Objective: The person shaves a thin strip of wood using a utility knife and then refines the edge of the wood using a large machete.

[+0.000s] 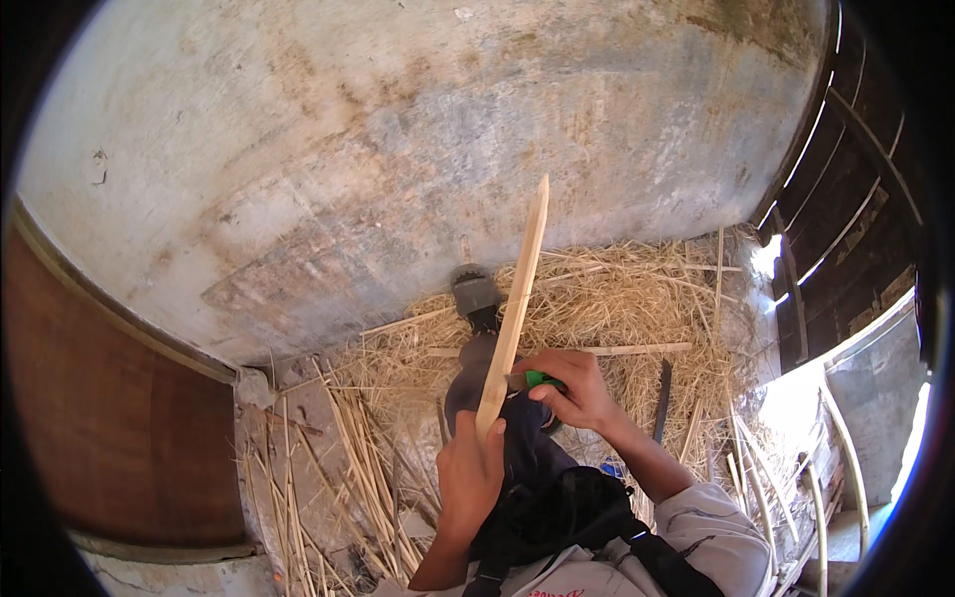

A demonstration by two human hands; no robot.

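Observation:
A long pale strip of split wood or bamboo (519, 294) slants upward away from me, its far end cut to a point. My left hand (470, 468) is closed around its near end. In my closed right hand (577, 388) is a small knife (542, 378) with a green and black handle. Its short blade lies against the strip's right edge, just above my left hand. The strip passes over my leg (477, 353), and a dark shoe (476, 291) shows beyond it.
Straw-like shavings (627, 289) cover the floor ahead. Many thin sticks (358, 448) lie to the left, and curved poles (846, 458) lean at the right. A dark, flat, blade-like piece (664, 398) lies right of my arm. A stained wall (448, 149) stands in front, a brown panel (119, 418) left.

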